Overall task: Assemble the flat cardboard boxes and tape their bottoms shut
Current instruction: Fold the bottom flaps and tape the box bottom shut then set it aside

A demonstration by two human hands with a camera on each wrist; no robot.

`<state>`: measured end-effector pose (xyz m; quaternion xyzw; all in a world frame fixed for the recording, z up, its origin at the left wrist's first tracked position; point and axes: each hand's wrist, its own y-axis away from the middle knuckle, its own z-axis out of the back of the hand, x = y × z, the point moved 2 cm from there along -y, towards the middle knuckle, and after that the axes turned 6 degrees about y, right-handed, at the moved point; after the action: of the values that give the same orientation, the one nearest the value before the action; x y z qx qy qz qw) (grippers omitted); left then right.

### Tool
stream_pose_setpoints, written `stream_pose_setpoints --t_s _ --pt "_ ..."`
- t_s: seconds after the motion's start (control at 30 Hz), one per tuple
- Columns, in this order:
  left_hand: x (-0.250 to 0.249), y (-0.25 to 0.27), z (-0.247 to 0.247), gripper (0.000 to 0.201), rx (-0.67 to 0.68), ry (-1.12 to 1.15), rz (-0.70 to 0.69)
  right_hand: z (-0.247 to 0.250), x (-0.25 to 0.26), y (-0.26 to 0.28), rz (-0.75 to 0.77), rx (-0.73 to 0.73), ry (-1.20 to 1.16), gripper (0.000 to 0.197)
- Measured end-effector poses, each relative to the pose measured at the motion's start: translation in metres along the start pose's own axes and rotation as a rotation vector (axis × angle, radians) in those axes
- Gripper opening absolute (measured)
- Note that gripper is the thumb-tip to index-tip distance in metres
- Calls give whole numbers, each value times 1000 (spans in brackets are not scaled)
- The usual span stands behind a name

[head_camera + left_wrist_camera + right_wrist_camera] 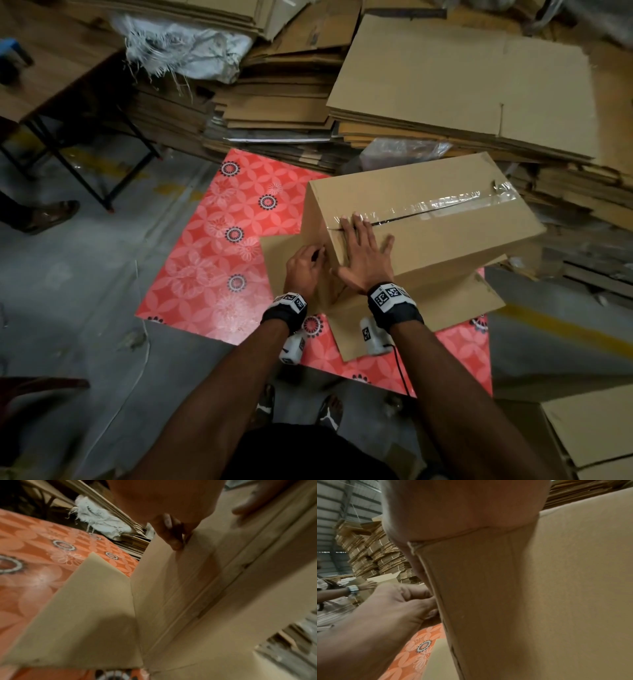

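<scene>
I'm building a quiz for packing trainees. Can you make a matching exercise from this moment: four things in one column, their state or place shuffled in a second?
Things:
1. right hand
2. left hand
3. clear tape
4. floral mat

States or places:
A. runs along the box seam
B. lies on the floor under the box
C. pressed flat on top of the cardboard box
D. fingers curled at the box's near end

Pairs: 1-C, 2-D, 3-A, 4-B

one assembled box (428,219), one strip of clear tape (442,205), two hands, one red mat (212,246), one white sack (185,48), one table (51,68).
</scene>
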<state>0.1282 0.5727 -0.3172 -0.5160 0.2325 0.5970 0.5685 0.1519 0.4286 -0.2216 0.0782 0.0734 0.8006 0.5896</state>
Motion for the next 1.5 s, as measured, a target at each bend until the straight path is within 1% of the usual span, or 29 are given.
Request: stream_pose_setpoints --t_s 0.1,0.17,0.23,0.33,0.37,0.47,0.57,0.7,0.8,0.87,0.97,1.13,1.23,1.3,1.37,1.43,1.5 --pt "-2 -2 -4 30 29 -45 14 -2 -1 0 -4 -5 6 110" --pt "-2 -2 -4 36 56 -52 -2 -3 -1 -1 -4 -2 10 111" --pt "-1 -4 -2 32 97 -46 -19 -2 -1 -1 0 -3 13 111" --pt "0 -13 1 15 175 -4 -13 -2 -1 0 7 -2 13 111" --pt "0 -16 2 14 180 14 -18 -1 -1 0 8 0 15 111" --pt "10 -12 8 18 141 60 -18 0 -1 0 10 5 21 112" --pt "18 -1 12 20 106 53 -87 1 -1 1 8 5 18 112" --pt "12 -4 12 21 54 8 -186 -1 -1 0 7 8 21 111" --pt "13 -6 14 19 75 -2 -251 -2 -2 0 4 12 18 112" --pt "14 -8 15 15 81 -14 -265 -2 -1 0 5 8 9 111" --pt "10 -12 14 11 88 -35 -248 -2 -1 0 3 0 5 112" --pt "6 -18 12 6 139 -43 -206 -3 -2 -1 3 -8 6 112" --pt "-1 -23 12 2 212 -1 -75 -3 -3 -2 2 -10 8 112" --pt "-3 -26 11 6 252 30 24 -3 -3 -2 0 -19 9 112" --pt "-8 -25 13 17 217 88 84 -3 -3 -1 -5 -24 -1 111" --pt "-6 -23 20 28 112 169 163 -3 -1 -1 -11 -13 -12 111" --pt "-11 -25 32 28 52 265 230 -1 -1 0 -17 -19 -22 109"
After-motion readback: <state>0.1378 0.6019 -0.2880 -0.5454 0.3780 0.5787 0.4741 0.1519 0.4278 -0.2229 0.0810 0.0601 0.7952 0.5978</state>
